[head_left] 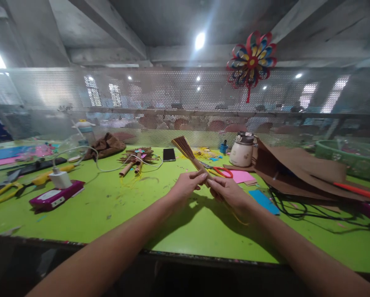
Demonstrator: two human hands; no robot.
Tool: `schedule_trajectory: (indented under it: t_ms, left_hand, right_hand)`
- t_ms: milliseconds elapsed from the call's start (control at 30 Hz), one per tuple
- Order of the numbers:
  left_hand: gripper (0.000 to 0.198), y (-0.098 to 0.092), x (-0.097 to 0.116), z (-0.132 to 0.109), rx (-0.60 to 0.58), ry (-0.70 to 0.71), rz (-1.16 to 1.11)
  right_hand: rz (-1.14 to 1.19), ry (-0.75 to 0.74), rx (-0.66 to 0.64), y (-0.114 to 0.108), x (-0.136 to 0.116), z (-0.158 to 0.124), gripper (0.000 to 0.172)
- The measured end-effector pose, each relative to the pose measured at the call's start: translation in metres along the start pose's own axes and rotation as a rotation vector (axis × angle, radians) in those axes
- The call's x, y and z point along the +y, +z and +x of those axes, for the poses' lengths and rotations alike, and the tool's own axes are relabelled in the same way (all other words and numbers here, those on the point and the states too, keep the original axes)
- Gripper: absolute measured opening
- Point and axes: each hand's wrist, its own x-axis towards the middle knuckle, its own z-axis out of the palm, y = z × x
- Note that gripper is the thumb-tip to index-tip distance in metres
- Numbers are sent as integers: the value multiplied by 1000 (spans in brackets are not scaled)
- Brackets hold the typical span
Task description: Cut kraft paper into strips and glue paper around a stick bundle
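Note:
A strip of pleated brown paper (185, 149) slants up and away from my hands, its folds fanned out at the far end. The fingers of my left hand (186, 184) pinch it near its narrow part. Close beside, my right hand (229, 190) pinches the same pleated paper, thumb and forefinger pressed together. A thin yellowish strand (241, 221) hangs below my right hand; where it begins is hidden. Just behind my right hand lie scissors with red and yellow handles (224, 171), and a pink paper sheet (240, 176) is beside them.
Brown paper sheets (296, 165), a blue paper piece (264, 202) and black cables (305, 212) lie right. A white jar (242, 150), phone (169, 154) and brown paper figures (138, 159) stand or lie farther back. Left are a purple power strip (57, 197) and yellow-handled scissors (5, 194).

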Motion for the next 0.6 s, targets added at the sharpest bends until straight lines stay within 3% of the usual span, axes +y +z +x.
schedule_trajectory:
  t_ms: [233, 367, 600]
  left_hand:
    - [31, -4, -5, 0, -31, -19, -270]
    - [37, -6, 2, -5, -157, 25, -486]
    - [37, -3, 16, -16, -261, 73, -562]
  right_hand:
    - [244, 86, -115, 0, -4, -3, 37]
    - [401, 135, -245, 0, -9, -9, 30]
    - [476, 95, -397, 1, -14, -17, 38]
